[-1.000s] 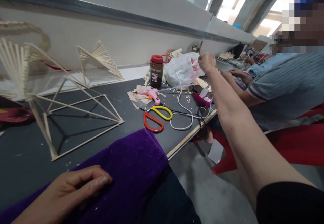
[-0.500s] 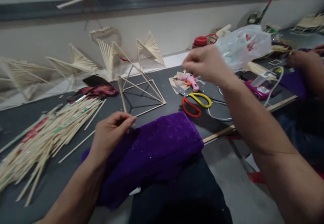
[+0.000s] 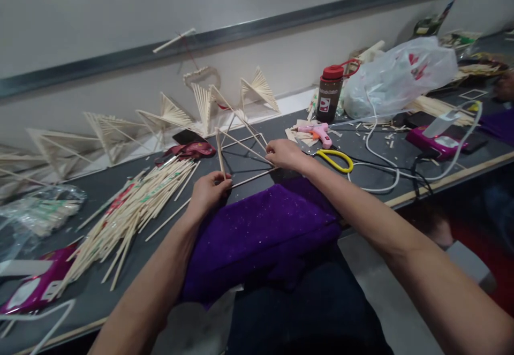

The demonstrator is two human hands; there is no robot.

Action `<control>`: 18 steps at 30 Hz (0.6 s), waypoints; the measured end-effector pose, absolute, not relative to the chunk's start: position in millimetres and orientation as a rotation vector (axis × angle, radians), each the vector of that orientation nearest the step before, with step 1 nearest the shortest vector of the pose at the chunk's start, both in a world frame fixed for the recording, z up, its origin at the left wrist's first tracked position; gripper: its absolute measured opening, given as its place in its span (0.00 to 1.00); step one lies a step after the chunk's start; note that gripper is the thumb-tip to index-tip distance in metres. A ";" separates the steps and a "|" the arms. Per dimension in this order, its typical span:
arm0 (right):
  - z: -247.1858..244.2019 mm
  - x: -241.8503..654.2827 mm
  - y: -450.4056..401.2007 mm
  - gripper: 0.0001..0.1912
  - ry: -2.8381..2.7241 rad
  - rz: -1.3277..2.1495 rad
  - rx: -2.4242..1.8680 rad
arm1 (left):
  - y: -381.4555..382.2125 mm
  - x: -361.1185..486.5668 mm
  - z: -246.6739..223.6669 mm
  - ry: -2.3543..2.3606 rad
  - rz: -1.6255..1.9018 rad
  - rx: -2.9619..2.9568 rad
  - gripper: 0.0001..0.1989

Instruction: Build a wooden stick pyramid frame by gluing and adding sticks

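A frame of thin wooden sticks (image 3: pixel 241 143) stands on the grey table in front of me, its sticks meeting at corners. My left hand (image 3: pixel 209 190) pinches its near left corner, where an upright stick meets the bottom one. At the near right corner, my right hand (image 3: pixel 286 155) has its fingers closed on the stick ends; the fingertips are partly hidden. A purple cloth (image 3: pixel 261 232) lies over the table edge and my lap, just below both hands. Left of my left hand is a pile of loose sticks (image 3: pixel 136 205).
Right of the frame lie a pink glue gun (image 3: pixel 321 133), yellow-handled scissors (image 3: pixel 339 159) and white cords (image 3: pixel 377 146). A red-capped bottle (image 3: pixel 330 95) and a plastic bag (image 3: pixel 397 79) stand behind. Several fan-shaped stick models (image 3: pixel 171 111) line the wall.
My right hand has come down from above the glue gun to the frame's right corner. My left hand has shifted onto the near left corner. The view has turned, showing more table.
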State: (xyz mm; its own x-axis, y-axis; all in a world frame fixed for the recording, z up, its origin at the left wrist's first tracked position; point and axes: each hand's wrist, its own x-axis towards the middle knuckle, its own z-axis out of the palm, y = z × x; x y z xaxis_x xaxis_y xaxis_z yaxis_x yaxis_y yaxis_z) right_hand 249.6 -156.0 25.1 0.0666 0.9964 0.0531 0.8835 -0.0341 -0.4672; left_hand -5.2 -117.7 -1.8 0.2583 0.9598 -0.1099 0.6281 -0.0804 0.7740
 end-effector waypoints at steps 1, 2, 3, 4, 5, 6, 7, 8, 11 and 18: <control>23.7 248.4 -155.8 0.11 -1.853 0.427 -1.962 | -118.4 -6.4 -1.5 1.435 0.569 1.768 0.20; 22.7 247.0 -156.4 0.11 -1.840 0.449 -1.948 | -118.6 -8.4 -1.2 1.416 0.576 1.757 0.20; 22.3 245.2 -157.7 0.11 -1.833 0.475 -1.933 | -118.2 -11.0 -1.0 1.406 0.585 1.753 0.21; 22.2 243.0 -159.6 0.11 -1.829 0.503 -1.915 | -117.1 -14.1 -0.9 1.410 0.595 1.745 0.21; 22.5 240.4 -161.9 0.11 -1.826 0.529 -1.892 | -115.5 -17.5 -1.0 1.422 0.603 1.737 0.22; 22.8 237.4 -164.4 0.10 -1.820 0.550 -1.867 | -113.6 -21.0 -1.2 1.438 0.608 1.735 0.22; 23.0 234.1 -166.8 0.09 -1.815 0.561 -1.841 | -111.4 -24.2 -1.5 1.456 0.614 1.738 0.22; 22.8 230.8 -168.9 0.08 -1.813 0.564 -1.813 | -109.3 -27.2 -1.9 1.473 0.623 1.747 0.22; 19.3 222.2 -172.8 0.06 -1.822 0.544 -1.726 | -104.1 -33.5 -3.4 1.500 0.667 1.787 0.21; 6.5 218.8 -173.2 0.05 -1.851 0.543 -1.731 | -99.6 -37.3 -7.0 1.510 0.692 1.808 0.21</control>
